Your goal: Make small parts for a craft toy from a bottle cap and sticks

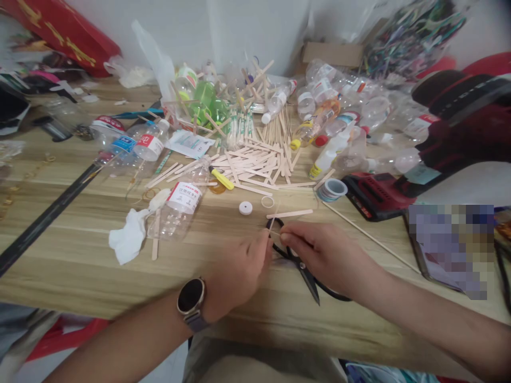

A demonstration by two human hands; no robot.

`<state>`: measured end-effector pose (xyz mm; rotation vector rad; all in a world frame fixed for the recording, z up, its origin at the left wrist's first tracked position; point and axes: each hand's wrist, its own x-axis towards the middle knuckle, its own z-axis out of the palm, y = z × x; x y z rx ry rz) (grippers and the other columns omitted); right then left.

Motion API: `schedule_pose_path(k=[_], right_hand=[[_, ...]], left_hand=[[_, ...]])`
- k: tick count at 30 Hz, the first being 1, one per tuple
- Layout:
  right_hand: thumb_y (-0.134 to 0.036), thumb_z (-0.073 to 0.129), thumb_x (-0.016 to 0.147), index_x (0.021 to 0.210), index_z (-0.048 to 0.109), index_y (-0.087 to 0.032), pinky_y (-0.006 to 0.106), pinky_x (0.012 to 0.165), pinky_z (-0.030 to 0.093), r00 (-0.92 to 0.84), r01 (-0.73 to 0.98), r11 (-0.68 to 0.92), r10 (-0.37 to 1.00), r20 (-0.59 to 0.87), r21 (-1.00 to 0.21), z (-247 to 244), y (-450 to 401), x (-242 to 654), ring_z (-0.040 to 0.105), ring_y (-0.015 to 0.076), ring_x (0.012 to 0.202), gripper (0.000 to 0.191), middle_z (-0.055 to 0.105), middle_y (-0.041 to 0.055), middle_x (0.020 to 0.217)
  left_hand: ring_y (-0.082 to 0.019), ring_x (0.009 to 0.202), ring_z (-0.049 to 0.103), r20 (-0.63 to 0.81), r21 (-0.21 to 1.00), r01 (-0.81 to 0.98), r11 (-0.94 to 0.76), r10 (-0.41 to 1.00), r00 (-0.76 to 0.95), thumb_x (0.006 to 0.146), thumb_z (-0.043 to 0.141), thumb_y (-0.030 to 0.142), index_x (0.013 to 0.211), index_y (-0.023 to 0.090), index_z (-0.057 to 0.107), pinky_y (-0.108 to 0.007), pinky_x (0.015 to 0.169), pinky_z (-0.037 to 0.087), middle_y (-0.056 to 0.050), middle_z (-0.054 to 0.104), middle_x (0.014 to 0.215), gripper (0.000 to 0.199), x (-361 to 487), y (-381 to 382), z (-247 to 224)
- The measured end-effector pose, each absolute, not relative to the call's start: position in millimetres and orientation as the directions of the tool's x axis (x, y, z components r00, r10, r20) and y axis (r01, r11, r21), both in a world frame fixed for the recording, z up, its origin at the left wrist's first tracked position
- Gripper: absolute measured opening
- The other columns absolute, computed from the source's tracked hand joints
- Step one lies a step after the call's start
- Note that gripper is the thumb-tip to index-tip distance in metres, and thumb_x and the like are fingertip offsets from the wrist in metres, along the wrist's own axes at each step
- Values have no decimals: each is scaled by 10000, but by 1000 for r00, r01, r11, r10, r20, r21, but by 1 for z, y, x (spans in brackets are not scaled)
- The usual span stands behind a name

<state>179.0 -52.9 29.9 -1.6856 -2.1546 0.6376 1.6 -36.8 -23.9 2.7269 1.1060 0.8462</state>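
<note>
Low over the table, my left hand, with a watch on its wrist, is closed on a thin wooden stick that points up and away. Close on its right, my right hand pinches a thin pale strand that runs toward the left fingertips; its kind is too fine to make out. Black-handled scissors lie on the table under and between both hands, partly covered by the right one. Just beyond the fingers are a flat craft stick, a white bottle cap and a pale ring.
A pile of craft sticks spreads across the middle. An empty plastic bottle lies at left with crumpled tissue. At right stand a cordless drill, a tape roll and a phone. More bottles crowd the back.
</note>
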Motion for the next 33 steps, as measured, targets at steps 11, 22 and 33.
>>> schedule_pose_path(k=[11,22,33], right_hand=[[-213,386,918,701,491,-207,250,448,225,-289,844,182,947,-141,-504,31,-55,191,368,115,460,241,434,-38,547],[-72,403,897,889,619,-145,302,478,301,-524,850,507,784,333,143,11,-67,179,583,174,571,228,642,38,704],[-434,506,844,581,477,-204,239,454,223,-172,453,-251,917,-360,-855,34,-54,178,318,94,471,350,405,-47,518]], left_hand=[[-172,640,670,371,376,569,-731,682,631,1022,330,237,1005,153,597,-274,570,475,-42,718,764,280,7,-39,-23],[-156,569,626,362,493,590,-639,768,529,1008,378,257,911,165,605,-263,518,409,-20,684,688,263,7,-36,-20],[-154,580,654,624,95,545,-833,476,619,1001,381,145,1066,97,533,-266,522,496,-46,712,725,173,5,-42,-28]])
